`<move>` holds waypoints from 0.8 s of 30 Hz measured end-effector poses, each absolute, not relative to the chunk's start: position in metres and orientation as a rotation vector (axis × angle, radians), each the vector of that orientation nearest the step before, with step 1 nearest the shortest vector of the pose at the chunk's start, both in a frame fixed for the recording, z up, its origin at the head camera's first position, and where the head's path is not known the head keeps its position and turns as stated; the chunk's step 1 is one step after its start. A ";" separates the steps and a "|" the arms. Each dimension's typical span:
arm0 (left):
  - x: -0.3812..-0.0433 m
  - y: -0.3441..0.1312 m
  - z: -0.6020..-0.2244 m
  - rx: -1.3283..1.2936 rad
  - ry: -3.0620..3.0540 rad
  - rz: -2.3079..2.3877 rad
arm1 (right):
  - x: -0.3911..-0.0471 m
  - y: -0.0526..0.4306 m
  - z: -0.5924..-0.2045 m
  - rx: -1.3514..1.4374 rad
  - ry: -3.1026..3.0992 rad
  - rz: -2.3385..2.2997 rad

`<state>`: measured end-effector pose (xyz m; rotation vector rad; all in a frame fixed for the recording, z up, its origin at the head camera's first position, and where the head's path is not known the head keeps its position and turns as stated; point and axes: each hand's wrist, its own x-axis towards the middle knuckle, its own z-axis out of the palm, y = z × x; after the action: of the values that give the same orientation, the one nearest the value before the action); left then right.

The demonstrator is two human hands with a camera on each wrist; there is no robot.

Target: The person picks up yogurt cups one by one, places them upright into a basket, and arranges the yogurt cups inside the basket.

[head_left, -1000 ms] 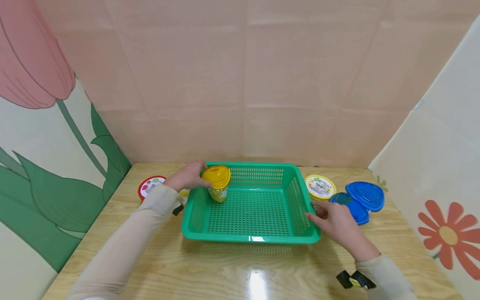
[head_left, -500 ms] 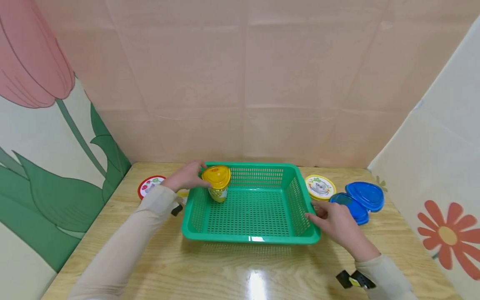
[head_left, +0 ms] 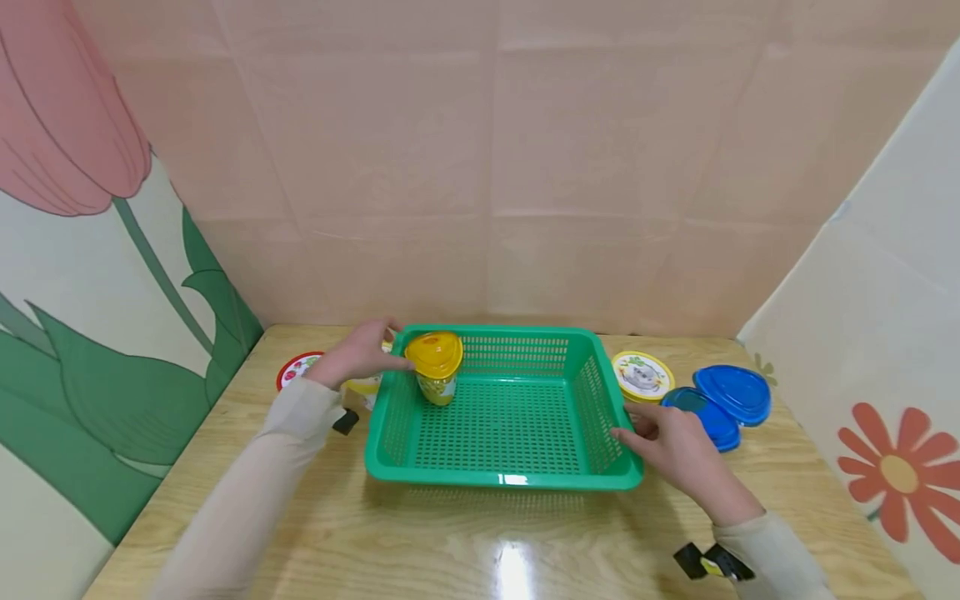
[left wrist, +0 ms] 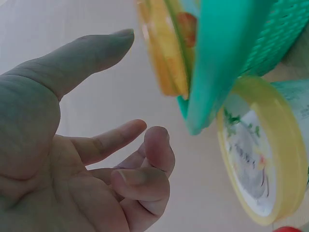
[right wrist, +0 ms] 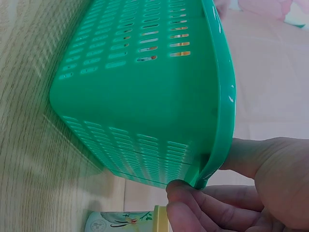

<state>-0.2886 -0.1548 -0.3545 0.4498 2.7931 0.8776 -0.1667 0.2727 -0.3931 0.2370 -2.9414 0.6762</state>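
Inside the green plastic basket (head_left: pixel 502 480), at its left end, a printed cup with a domed yellow lid (head_left: pixel 435 355) stands upright. My left hand (head_left: pixel 362 350) is beside that lid at the basket's left rim. In the left wrist view, a gap shows between its outstretched thumb and the lid, its fingers are loosely bent, and nothing is in the hand. My right hand (head_left: pixel 675 437) pinches the basket's right rim. The right wrist view shows its thumb over the rim and its fingers (right wrist: pixel 181 193) underneath at the corner.
Left of the basket are a red-lidded container (head_left: pixel 297 367) and a yellow-lidded container (left wrist: pixel 260 150), both partly hidden by my left hand in the head view. On the right are another yellow-lidded container (head_left: pixel 642 376) and two blue-lidded ones (head_left: pixel 733 394). Fabric walls enclose the wooden table (head_left: pixel 420 550).
My left hand has drawn back to the left, off the yellow-lidded cup, which stays in the basket. More of the yellow-lidded container behind that hand shows. My right hand keeps its hold.
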 end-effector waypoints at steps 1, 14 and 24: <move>-0.287 -0.157 -0.353 0.442 2.799 0.887 | -0.166 0.273 -0.393 0.237 -2.941 0.682; -0.262 -0.199 -0.348 0.290 2.896 0.910 | -0.166 0.274 -0.394 0.259 -2.919 0.691; -0.243 -0.235 -0.349 0.256 3.025 0.859 | -0.166 0.274 -0.395 0.265 -2.916 0.714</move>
<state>-0.2433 -0.2347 -0.3493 0.2565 3.0255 0.8585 -0.1661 0.2743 -0.3946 0.2651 -2.9162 0.7145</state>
